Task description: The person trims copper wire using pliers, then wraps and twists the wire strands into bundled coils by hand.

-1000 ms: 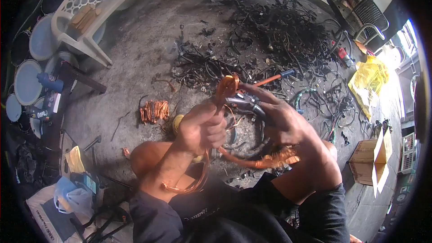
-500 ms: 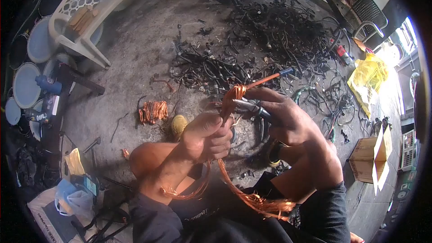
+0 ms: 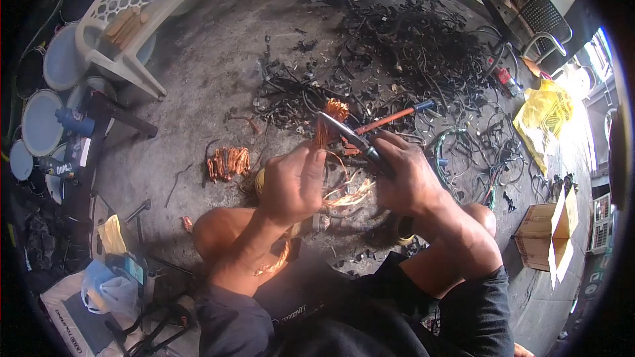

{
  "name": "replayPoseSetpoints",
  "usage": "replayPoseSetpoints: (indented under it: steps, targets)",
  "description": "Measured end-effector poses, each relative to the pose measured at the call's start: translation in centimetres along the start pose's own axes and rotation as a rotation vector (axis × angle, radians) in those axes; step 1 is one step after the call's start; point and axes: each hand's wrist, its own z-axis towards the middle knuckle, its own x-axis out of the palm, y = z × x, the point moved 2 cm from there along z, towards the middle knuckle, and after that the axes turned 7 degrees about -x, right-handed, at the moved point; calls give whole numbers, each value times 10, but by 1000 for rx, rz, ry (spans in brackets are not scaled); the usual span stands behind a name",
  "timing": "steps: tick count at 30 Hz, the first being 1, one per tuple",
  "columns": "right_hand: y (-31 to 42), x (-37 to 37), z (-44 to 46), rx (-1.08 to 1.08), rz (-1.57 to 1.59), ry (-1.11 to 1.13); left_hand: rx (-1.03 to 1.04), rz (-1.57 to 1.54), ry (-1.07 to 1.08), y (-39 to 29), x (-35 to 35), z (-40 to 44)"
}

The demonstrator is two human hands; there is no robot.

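Observation:
My left hand [image 3: 292, 184] is closed round a bundle of copper wire [image 3: 335, 111], whose bent top sticks up above the fist. Loose copper ends [image 3: 354, 195] hang to the right of that fist, and another strand [image 3: 276, 261] hangs over my left forearm. In my right hand [image 3: 411, 175] are pliers [image 3: 350, 136] with dark handles; their metal jaws lie across the bundle just above my left hand. Whether the jaws grip the wire I cannot tell. Behind the hands lies an orange-red rod with a blue end [image 3: 395, 116].
A coiled copper bundle [image 3: 228, 163] lies on the floor at the left. Black cable scraps [image 3: 417, 39] are heaped ahead. A white plastic bench [image 3: 142, 69] stands at upper left, a yellow bag [image 3: 544, 118] and an open cardboard box [image 3: 537, 238] at the right.
The pliers' jaws have moved across the bundle and now point up and left. The long copper tail that hung low at the right has swung up beside my left hand.

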Motion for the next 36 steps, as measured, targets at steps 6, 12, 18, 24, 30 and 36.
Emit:
replayPoseSetpoints:
  steps: [6,12,18,24,30,36]
  targets:
    - [-8,-16,10,-223,278,239,-449,-1355,689,0,8,-16]
    - [-14,-15,15,-283,520,232,-542,-1658,918,-6,23,-22]
    - [-20,-23,19,-227,430,279,-504,-1335,692,4,11,-16]
    - [-15,-24,14,-162,258,286,-420,-795,342,3,-1,-8]
    - [-9,-21,5,-89,380,356,51,4,73,-6,-3,1]
    - [0,-8,3,-108,195,145,194,407,-94,-2,2,1]
